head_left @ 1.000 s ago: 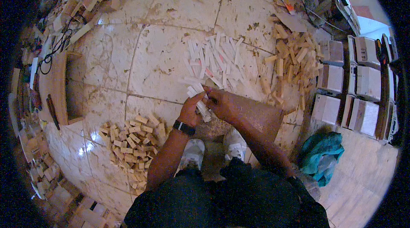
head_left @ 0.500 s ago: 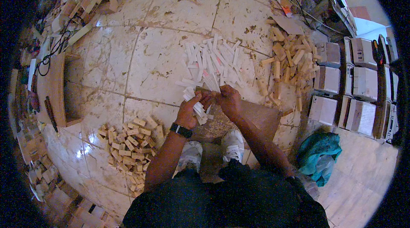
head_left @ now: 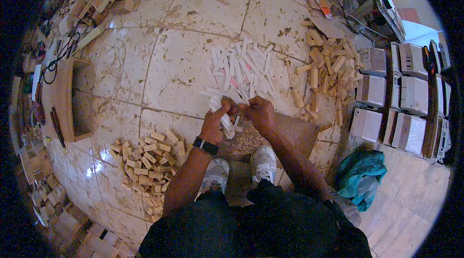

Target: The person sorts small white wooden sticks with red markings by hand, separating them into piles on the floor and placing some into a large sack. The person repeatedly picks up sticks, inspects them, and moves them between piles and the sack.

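While the left hand (head_left: 216, 123) grips a bundle of white strips (head_left: 225, 123), the right hand (head_left: 258, 113) pinches closed on one strip beside it, just below the white strip pile (head_left: 241, 72) on the floor (head_left: 179, 64)

Pale, matt strips of thin white wood (head_left: 241, 72) are seen scattered on a glossy, stained stone-tile floor (head_left: 183, 64). Rough, unfinished small tan wooden blocks (head_left: 145, 159) are heaped nearby. A crumpled teal cloth (head_left: 360, 176) appears soft and matt. A black wristwatch band (head_left: 205, 146) is seen, smooth.
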The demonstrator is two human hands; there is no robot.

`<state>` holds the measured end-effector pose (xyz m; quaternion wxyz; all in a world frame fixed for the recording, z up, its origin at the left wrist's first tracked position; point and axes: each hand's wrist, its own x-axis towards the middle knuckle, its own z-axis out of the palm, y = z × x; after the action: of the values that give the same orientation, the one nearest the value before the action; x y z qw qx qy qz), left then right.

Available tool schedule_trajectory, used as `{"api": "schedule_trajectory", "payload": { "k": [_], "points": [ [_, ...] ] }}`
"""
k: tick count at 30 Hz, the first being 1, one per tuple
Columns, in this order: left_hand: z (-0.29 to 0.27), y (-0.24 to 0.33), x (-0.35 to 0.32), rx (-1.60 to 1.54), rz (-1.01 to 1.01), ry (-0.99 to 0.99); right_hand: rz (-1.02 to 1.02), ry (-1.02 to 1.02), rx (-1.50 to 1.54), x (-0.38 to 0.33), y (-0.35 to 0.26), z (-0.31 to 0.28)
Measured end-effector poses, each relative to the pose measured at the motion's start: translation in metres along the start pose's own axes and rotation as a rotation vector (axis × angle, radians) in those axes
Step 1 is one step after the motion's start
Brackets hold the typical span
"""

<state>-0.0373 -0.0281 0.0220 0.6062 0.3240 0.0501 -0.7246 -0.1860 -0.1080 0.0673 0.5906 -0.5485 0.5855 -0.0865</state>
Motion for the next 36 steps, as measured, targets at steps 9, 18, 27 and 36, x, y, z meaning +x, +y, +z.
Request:
{"api": "schedule_trajectory", "payload": {
  "k": [9, 18, 27, 36],
  "points": [
    [0.018, 0.005, 0.005, 0.334, 0.210, 0.253, -0.061, 0.014, -0.104, 0.008, 0.013, 0.005],
    [0.008, 0.023, 0.003, 0.238, 0.098, 0.267, -0.001, 0.061, -0.122, 0.031, -0.011, -0.016],
    [0.012, 0.021, 0.003, 0.318, 0.114, 0.306, -0.164, -0.153, -0.239, 0.011, -0.023, 0.004],
    [0.011, 0.023, 0.001, 0.212, 0.105, 0.298, -0.411, 0.560, -0.478, 0.025, -0.035, 0.001]
  ]
}}
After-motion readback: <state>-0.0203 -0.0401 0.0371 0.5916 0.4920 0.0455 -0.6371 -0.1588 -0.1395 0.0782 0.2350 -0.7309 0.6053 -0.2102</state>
